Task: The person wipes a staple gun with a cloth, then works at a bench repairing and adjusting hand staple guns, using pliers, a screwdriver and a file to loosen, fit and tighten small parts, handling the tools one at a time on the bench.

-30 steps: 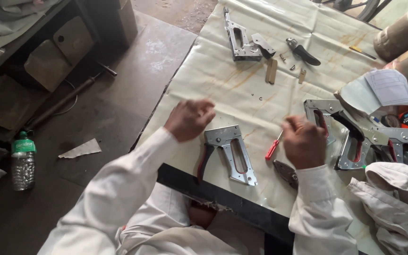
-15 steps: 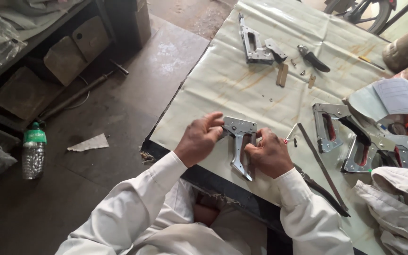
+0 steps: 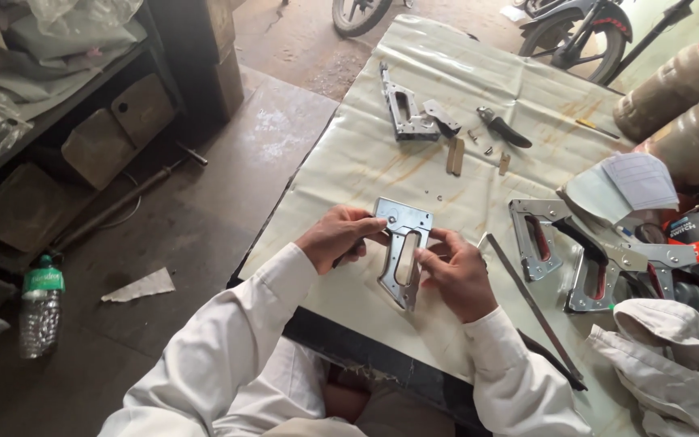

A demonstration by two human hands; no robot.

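Stapler frame (image 3: 402, 251) sits between both hands over the table (image 3: 349, 162), more staplers (image 3: 584, 259) off to the right, another stapler (image 3: 406, 109) further back.

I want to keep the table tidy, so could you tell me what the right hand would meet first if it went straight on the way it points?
Likely the silver metal staple gun body that the right hand already grips.
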